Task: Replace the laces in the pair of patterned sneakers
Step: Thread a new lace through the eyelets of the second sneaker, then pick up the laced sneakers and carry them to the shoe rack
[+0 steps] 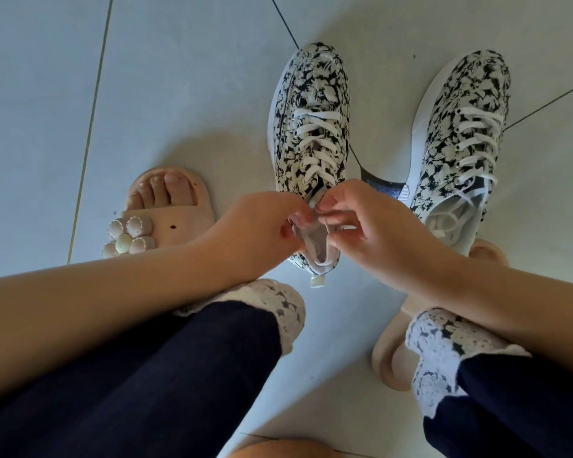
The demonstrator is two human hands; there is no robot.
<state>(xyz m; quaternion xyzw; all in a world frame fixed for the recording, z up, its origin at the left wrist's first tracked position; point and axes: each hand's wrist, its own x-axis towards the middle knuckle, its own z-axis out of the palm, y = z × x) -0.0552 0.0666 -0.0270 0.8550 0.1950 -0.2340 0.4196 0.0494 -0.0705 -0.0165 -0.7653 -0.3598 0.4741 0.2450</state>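
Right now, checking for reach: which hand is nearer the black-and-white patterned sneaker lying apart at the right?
Right. The right hand is beside that sneaker; the left hand lies beyond the other sneaker.

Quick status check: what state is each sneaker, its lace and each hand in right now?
Left sneaker: upright on the floor, white lace threaded through its eyelets, ends at the tongue.
Right sneaker: upright, laced, lace ends tucked inside the opening.
Left hand: fingers pinched at the left sneaker's tongue.
Right hand: fingers pinched at the same spot.
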